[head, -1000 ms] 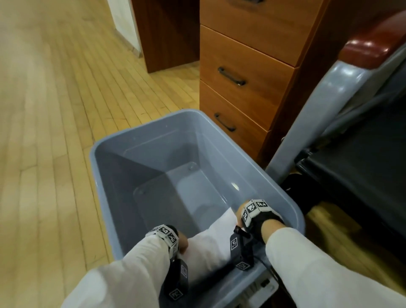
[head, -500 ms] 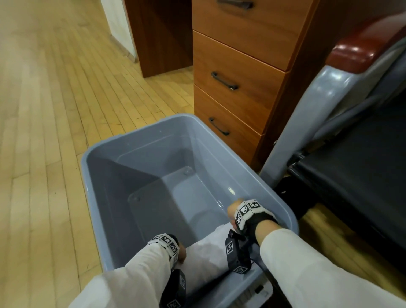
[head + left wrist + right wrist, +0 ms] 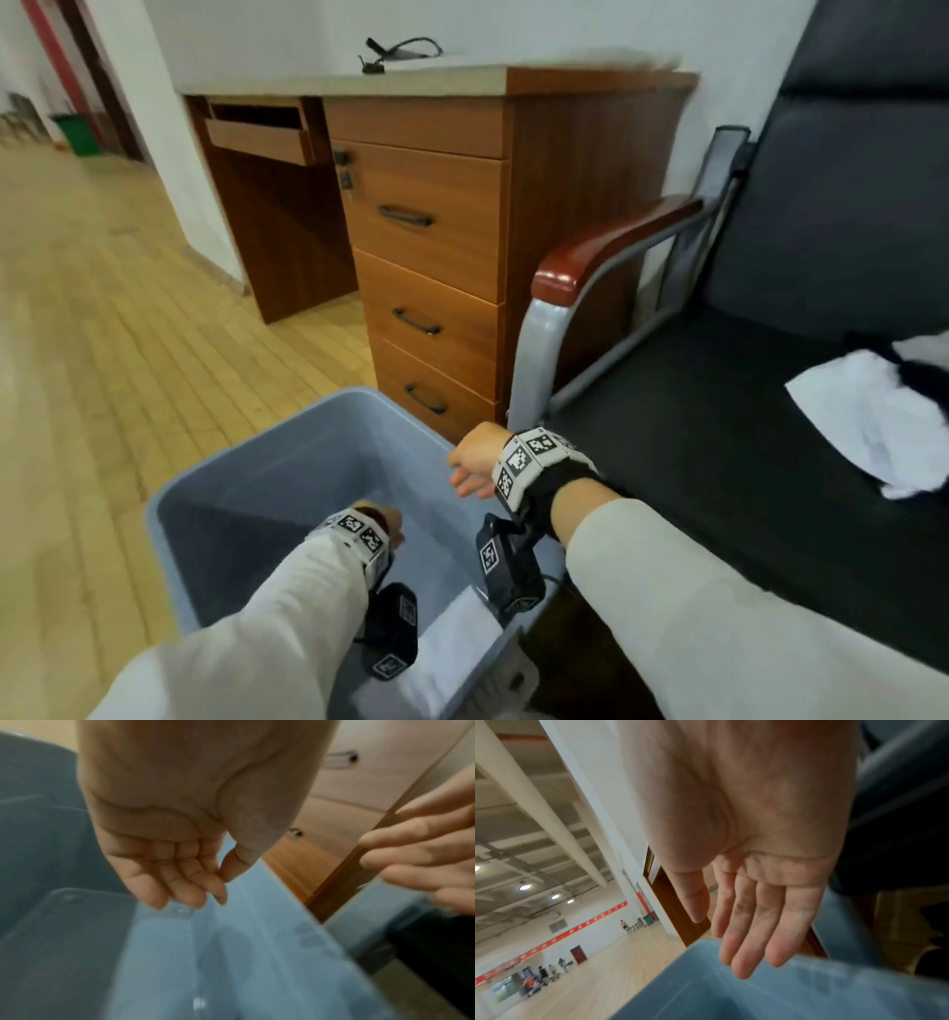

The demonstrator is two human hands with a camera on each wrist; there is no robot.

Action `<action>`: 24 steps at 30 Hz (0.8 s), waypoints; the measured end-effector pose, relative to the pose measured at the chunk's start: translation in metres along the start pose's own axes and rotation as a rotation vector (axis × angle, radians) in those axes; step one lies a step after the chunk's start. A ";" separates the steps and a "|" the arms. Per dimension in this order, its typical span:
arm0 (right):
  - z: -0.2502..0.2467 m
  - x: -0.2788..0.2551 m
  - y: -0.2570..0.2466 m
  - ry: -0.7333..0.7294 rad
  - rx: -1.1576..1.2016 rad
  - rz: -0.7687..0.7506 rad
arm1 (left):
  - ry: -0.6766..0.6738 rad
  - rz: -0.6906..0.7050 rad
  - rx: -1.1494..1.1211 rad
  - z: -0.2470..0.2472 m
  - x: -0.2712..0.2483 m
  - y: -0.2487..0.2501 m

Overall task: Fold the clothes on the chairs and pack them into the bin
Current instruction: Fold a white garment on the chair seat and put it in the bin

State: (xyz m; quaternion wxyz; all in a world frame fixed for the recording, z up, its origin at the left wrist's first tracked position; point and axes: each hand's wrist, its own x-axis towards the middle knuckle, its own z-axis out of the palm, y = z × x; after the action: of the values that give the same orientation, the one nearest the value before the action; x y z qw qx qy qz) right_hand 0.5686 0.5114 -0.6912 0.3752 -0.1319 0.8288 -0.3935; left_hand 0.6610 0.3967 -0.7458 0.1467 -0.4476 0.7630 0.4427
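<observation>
A grey-blue plastic bin stands on the floor beside a black chair. A folded white garment lies in the bin's near end, partly hidden by my arms. My left hand hangs inside the bin, fingers relaxed and empty. Above the bin's right rim, my right hand is held with straight fingers and holds nothing. Another white garment lies crumpled on the chair seat, with a dark piece behind it.
A wooden desk with a drawer stack stands just behind the bin. The chair's red-brown armrest and grey frame rise beside the bin's right wall. Wooden floor spreads to the left.
Both hands have let go of the white garment and lifted off it; the right hand rose above the bin's rim. My head has tilted up toward the desk and chair.
</observation>
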 end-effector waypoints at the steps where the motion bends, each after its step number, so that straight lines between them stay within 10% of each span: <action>1: -0.012 -0.009 -0.004 0.005 0.013 0.000 | -0.011 0.031 -0.089 0.002 -0.008 0.011; 15: -0.230 -0.166 0.154 0.704 0.210 0.169 | -0.312 0.563 -0.259 0.178 -0.131 0.213; 24: -0.268 -0.208 0.238 1.127 0.150 0.209 | -0.255 0.973 0.022 0.280 -0.164 0.254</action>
State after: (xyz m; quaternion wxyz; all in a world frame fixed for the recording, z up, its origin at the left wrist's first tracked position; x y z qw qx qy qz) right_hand 0.5339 0.9224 -0.6525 -0.0791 0.2078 0.8792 -0.4213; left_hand 0.4970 0.7663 -0.6639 0.0202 0.0192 0.8638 0.5031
